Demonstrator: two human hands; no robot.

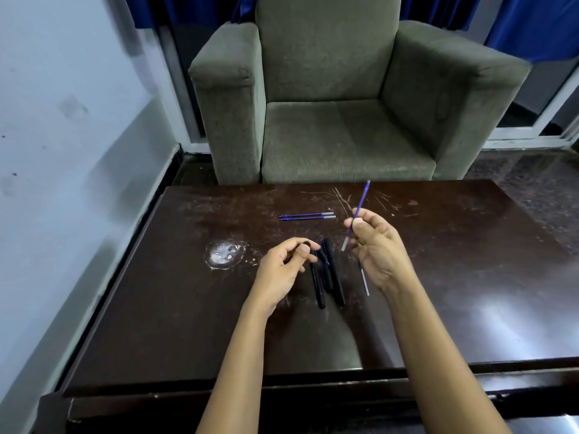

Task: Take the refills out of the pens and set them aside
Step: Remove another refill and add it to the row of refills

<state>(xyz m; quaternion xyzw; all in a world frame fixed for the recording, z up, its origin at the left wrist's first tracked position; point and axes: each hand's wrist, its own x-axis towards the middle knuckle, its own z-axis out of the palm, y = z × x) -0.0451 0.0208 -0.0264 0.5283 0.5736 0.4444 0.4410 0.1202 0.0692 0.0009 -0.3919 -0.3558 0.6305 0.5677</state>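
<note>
Head view: our right hand (376, 245) pinches a thin blue plastic refill (362, 198), tip toward one o'clock; two set-aside blue refills (307, 216) lie nine-to-three at its ten o'clock. Our left hand (282, 267) pinches a short black pen piece (306, 244).

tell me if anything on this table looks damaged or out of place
The table top is worn: a whitish round blotch left of the left hand, pale scratches near the far edge. One loose refill lies alone by the right hand, which holds another refill, apart from the two refills laid side by side farther back.
</note>
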